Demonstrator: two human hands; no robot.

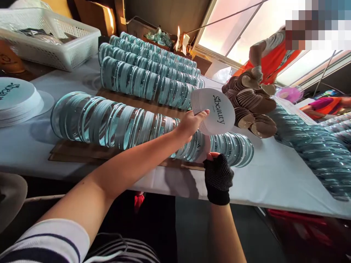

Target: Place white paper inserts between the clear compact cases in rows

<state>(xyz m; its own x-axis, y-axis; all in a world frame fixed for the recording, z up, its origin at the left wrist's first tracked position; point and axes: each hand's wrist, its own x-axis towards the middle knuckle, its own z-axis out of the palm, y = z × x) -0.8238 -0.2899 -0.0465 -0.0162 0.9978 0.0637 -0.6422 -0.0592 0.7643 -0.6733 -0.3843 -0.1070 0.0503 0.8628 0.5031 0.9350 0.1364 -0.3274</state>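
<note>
Left hand (192,124) holds round cards (216,111); gloved right hand (218,179) perhaps touches glass discs (123,124).

Four long rows of clear round discs (123,124) lie on edge on the tabletop (274,175), and further rows at the right edge run together, so their number is unclear. There is one white basket (55,40), one pile of white printed cards (16,100) at left, one fanned stack of cards (216,111), and one heap of brown discs (255,106). Three hands show: two belong to the wearer, one to a co-worker.
</note>
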